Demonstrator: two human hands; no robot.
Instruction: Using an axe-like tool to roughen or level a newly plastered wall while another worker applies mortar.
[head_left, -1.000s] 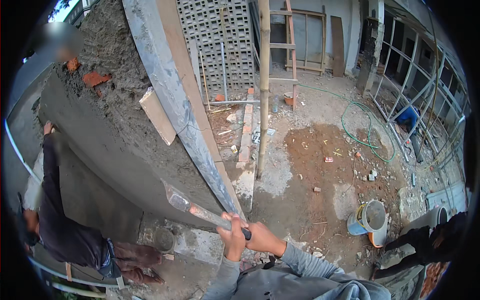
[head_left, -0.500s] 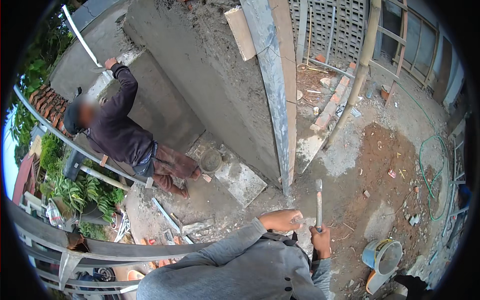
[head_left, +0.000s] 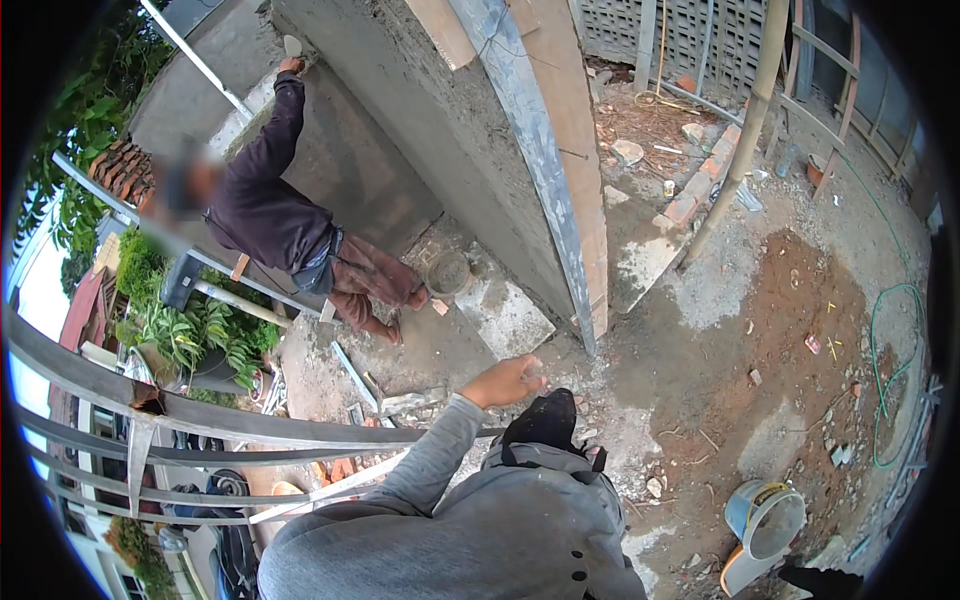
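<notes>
My left hand [head_left: 505,382] reaches forward from a grey sleeve, fingers loosely bent and apart, with nothing visible in it. It hovers over the ground near the foot of a long board [head_left: 530,130] that stands along the edge of a rendered wall [head_left: 440,150]. My right hand is out of view. At the left, a co-worker in a dark top [head_left: 270,220] raises an arm to the wall. That person's hand grips a small trowel [head_left: 293,46] near the top of the wet render.
Beside the co-worker's feet stands a round bucket [head_left: 448,272], next to a pale slab [head_left: 505,318]. Metal railings [head_left: 250,420] cross the lower left. A bamboo pole [head_left: 745,130] leans at the right. Farther right are a blue-white bucket [head_left: 765,518] and a green hose [head_left: 875,370].
My right hand and its stick-like tool with a pale handle have left the view. My left hand has moved left and forward. The co-worker's arm has shifted up toward the wall.
</notes>
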